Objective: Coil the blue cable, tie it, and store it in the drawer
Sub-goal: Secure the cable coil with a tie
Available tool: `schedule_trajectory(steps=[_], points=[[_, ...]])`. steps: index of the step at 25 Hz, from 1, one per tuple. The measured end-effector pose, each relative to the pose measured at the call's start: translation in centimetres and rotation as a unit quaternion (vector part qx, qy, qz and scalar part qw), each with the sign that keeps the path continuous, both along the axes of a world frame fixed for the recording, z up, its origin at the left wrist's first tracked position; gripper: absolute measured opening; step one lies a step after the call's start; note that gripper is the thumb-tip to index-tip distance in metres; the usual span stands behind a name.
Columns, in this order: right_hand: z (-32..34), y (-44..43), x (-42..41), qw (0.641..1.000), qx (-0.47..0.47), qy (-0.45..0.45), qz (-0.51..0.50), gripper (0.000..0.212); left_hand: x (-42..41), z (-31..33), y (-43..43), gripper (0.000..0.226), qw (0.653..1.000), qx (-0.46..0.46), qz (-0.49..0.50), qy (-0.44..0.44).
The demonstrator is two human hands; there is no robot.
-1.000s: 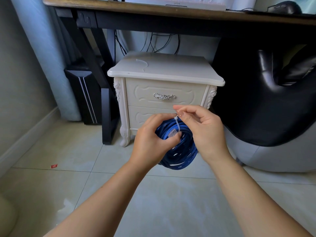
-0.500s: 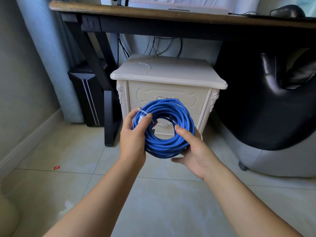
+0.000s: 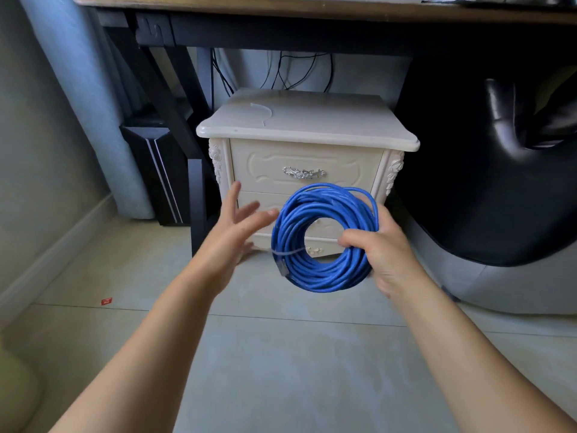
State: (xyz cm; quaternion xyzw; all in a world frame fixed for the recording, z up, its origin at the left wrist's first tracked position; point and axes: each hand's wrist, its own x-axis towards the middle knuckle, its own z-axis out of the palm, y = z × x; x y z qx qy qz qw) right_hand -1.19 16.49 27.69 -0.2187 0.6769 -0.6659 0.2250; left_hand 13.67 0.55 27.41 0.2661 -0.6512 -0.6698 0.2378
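Right hand (image 3: pixel 390 251) grasps the cable (image 3: pixel 324 276), thumb through the middle of the coil, fingers wrapped round its right side. We see the cable wound into a neat ring, held upright in the air in front of the nightstand (image 3: pixel 306 126), off the floor (image 3: pixel 281 354). A pale tie (image 3: pixel 288 252) crosses the coil's lower left; a plug end hangs just below it.

Left hand (image 3: pixel 231 235) is released, fingers spread and blurred, just left of the coil and not touching it as far as we can tell.

Top drawer (image 3: pixel 256 179) is closed, its silver handle (image 3: pixel 303 172) just above the coil. The lower drawer sits mostly behind the cable. A loose thin white strip (image 3: pixel 263 110) lies on the nightstand top.

The nightstand stands under a wood surface (image 3: pixel 312 7). Black chair (image 3: pixel 499 151) to the right, dark PC tower (image 3: pixel 162 173) to the left, small red scrap (image 3: pixel 106 301) on the floor.
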Motion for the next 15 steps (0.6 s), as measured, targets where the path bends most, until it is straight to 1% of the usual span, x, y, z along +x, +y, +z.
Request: schedule_trajectory(steps=[1, 2, 3, 4, 5, 6, 8, 10, 12, 15], points=[[0.1, 0.0, -0.2, 0.998, 0.029, 0.053, 0.014, 0.056, 0.0, 0.2, -0.1, 0.110, 0.996, -0.085, -0.004, -0.021], [0.2, -0.1, -0.4, 0.992, 0.065, 0.107, 0.034, 0.060, -0.2, 0.3, 0.2, 0.109, 0.982, -0.182, -0.024, -0.049], [0.3, -0.3, -0.6, 0.980, 0.106, 0.156, 0.058, 0.067, -0.6, 0.2, 0.6, 0.109, 0.957, -0.273, -0.050, -0.081], [0.5, -0.5, -0.8, 0.965, 0.147, 0.199, 0.089, 0.074, -1.1, 0.1, 1.0, 0.110, 0.931, -0.342, -0.073, -0.104], [0.7, -0.7, -0.9, 0.947, 0.178, 0.235, 0.125, 0.079, -1.6, -0.1, 1.3, 0.112, 0.911, -0.385, -0.092, -0.114], [0.8, -1.1, -0.8, 0.929, 0.199, 0.266, 0.163, 0.083, -2.2, -0.3, 1.6, 0.113, 0.899, -0.409, -0.105, -0.113], [1.1, -1.8, -0.5, 0.901, 0.219, 0.309, 0.212, 0.082, -3.0, -0.5, 1.6, 0.114, 0.888, -0.433, -0.115, -0.101], [1.2, -2.6, -0.3, 0.893, 0.221, 0.330, 0.212, 0.078, -3.6, -0.4, 1.2, 0.107, 0.888, -0.437, -0.090, -0.115], [1.1, -3.5, -0.4, 0.901, 0.217, 0.316, 0.203, 0.077, -3.8, -0.4, 0.7, 0.089, 0.901, -0.412, -0.045, -0.128], [0.7, -5.5, -1.2, 0.928, 0.163, 0.264, 0.207, 0.068, -3.6, -0.6, -0.8, 0.048, 0.945, -0.300, 0.031, -0.129]])
